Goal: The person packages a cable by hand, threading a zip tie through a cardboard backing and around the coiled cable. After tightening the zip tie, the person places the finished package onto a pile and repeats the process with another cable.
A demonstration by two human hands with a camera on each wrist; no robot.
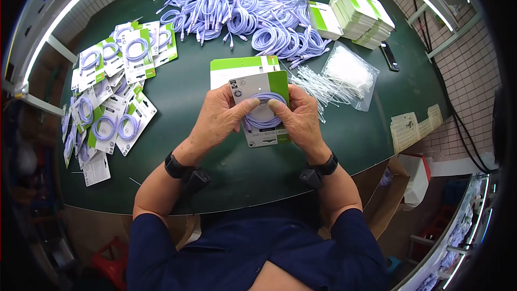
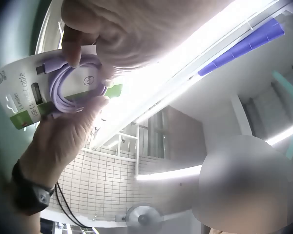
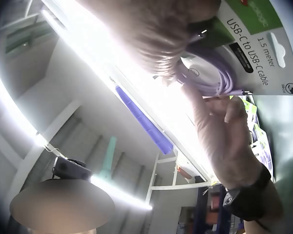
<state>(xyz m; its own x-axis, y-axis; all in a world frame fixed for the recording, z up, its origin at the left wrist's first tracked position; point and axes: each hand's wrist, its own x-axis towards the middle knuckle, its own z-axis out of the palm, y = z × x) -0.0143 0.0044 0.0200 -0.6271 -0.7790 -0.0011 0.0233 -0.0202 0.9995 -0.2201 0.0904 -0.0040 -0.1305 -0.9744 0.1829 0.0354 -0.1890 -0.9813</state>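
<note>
In the head view my left hand [image 1: 217, 114] and right hand [image 1: 301, 117] grip a white and green packaging card [image 1: 246, 83] from its two sides. A coiled lilac USB-C cable [image 1: 265, 122] lies against the card's face, both thumbs pressing on the coil. Lettering for a 1.5 meter USB-C to USB-C cable shows on the card [image 3: 263, 53] in the right wrist view. One metal plug of the cable [image 2: 68, 90] is visible in the left wrist view. Just beyond, another green and white card [image 1: 237, 66] lies on the table, partly covered by the held one.
Carded cables [image 1: 105, 108] lie piled at the left. Loose lilac cable coils [image 1: 245, 2] heap up at the back. Stacked cards [image 1: 363, 16] stand back right, near white ties [image 1: 315, 86], a plastic bag [image 1: 350, 75] and a black phone [image 1: 389, 56] on the green table [image 1: 177, 175].
</note>
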